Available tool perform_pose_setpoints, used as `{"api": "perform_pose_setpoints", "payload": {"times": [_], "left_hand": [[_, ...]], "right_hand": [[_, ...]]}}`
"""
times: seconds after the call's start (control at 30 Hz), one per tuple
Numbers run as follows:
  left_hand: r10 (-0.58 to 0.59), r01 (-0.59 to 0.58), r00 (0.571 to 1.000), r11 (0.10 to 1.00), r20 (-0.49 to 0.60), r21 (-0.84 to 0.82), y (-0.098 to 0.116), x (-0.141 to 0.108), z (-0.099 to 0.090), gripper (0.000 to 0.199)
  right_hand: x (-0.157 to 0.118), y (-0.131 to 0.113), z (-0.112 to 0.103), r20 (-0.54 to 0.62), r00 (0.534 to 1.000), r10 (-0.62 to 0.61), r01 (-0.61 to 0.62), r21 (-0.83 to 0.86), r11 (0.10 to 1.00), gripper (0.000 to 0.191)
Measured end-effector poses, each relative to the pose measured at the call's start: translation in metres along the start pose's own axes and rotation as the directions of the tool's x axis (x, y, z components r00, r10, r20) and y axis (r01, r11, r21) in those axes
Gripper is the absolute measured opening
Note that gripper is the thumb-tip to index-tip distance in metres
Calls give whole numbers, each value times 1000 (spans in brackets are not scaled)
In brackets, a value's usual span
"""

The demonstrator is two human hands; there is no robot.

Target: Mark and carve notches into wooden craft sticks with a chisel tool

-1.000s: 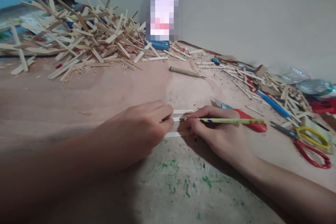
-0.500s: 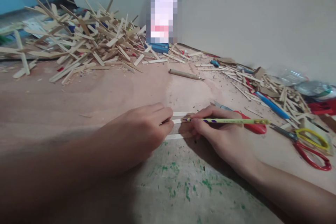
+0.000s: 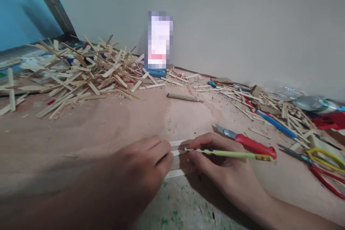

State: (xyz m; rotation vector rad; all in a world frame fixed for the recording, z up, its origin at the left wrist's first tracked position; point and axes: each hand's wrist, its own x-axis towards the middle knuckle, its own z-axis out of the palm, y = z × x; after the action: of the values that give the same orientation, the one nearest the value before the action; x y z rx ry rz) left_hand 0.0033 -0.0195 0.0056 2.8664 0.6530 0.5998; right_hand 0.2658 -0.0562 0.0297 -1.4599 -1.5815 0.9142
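Though illegible, markings [image 3: 263,157] on the yellow-green pencil [image 3: 231,154] in the right hand [image 3: 225,165].

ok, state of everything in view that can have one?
left hand: fingers curled at the pale strips, grip hidden
right hand: closed on pencil
pencil: sharpened, tip pointing left
red knife: lying, blade out
scissors: lying, blades look together
wooden-handled tool: lying, metal tip bare
pixelated panel: upright, lit
clear bottle: on its side
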Motion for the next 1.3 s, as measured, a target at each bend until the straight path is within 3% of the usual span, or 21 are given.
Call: {"api": "perform_pose_setpoints", "payload": {"times": [0.27, 0.43, 1.3], "left_hand": [[37, -37, 998, 999, -59, 1, -3, 5, 1, 46], [35, -33, 994, 999, -102, 25, -3, 9, 5, 37], [55, -50, 996, 996, -76, 68, -1, 11, -3, 39]], "right_hand": [[4, -1, -3, 18, 999, -39, 40, -63, 997, 14], [4, 1, -4, 41, 998, -39, 42, -67, 997, 13], [3, 1, -1, 22, 998, -54, 55, -71, 996, 14]]}}
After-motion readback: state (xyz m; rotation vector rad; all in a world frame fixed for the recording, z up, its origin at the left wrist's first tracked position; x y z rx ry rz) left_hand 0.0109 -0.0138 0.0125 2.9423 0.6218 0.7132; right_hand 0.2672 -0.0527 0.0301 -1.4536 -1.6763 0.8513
